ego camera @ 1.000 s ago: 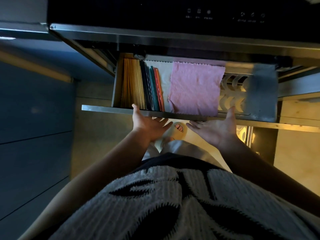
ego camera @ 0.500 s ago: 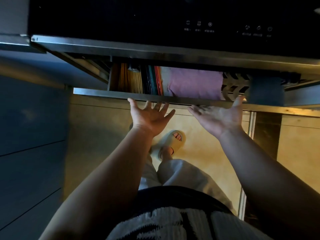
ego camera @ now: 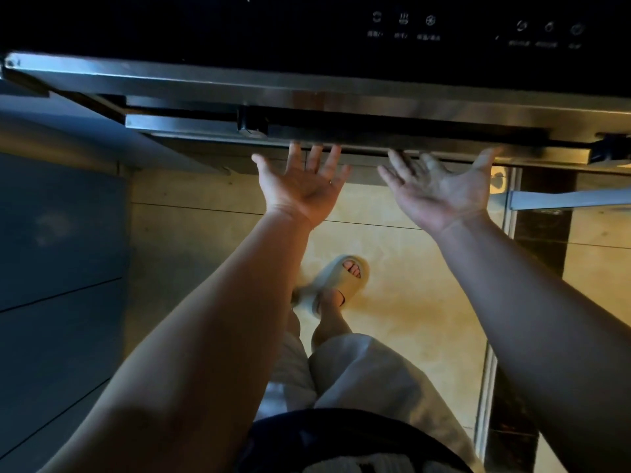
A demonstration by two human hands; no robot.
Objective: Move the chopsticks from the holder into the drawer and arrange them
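Looking down past my dark waistband (ego camera: 345,435) and pale trousers (ego camera: 362,373), I see my foot in a cream slipper (ego camera: 336,285) on the yellowish tiled floor (ego camera: 409,302). Both my bare forearms reach out ahead of me. My left hand (ego camera: 302,186) is spread flat, fingers apart, holding nothing, with its fingertips (ego camera: 314,151) up against the metal front edge of the drawer (ego camera: 375,145). My right hand (ego camera: 440,187) is spread wide as well and empty, its thumb touching that same edge further right; its fingers are blurred. The drawer is pushed almost fully in under the appliance, so I cannot see inside it, and the chopsticks are hidden from me. A steel trim strip (ego camera: 307,85) runs across above the drawer, and beyond it sits a black control panel (ego camera: 444,25) with small pale icons. Dark blue cabinet fronts (ego camera: 58,268) stand to my left.
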